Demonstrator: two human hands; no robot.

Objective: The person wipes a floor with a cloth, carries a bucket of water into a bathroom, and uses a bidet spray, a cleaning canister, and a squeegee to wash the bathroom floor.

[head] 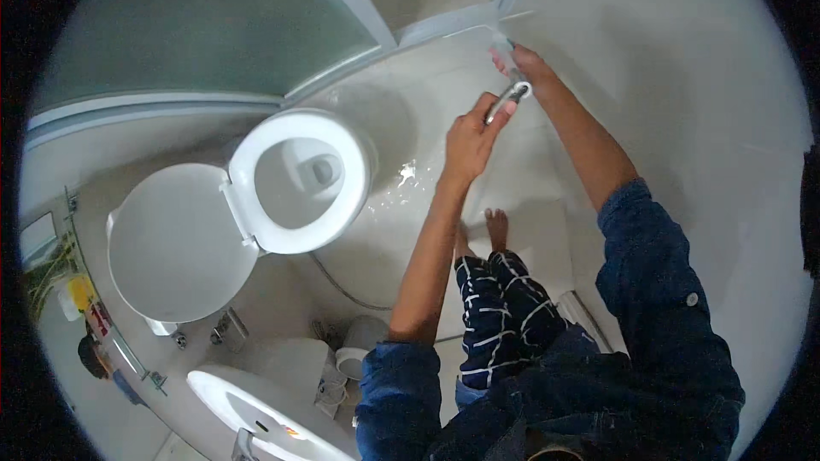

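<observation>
My left hand (469,144) grips a metal hand-held bidet sprayer (503,109) with a round white-rimmed head. Just beyond the sprayer head is my right hand (530,66), close to the wall by the glass partition's corner. A pale, blurred streak runs from the sprayer past the right fingers; it may be water. A small teal patch shows at those fingers, but whether they hold something is unclear. A grey hose (349,294) curves over the floor and passes out of sight behind my left forearm.
At left stands a white toilet (359,218), lid raised, seat down. A washbasin (269,413), a bin (365,336) and a glass shelf (106,326) with toiletries are lower left. A framed glass partition (211,19) borders the wet tile floor (400,195). My bare feet are below.
</observation>
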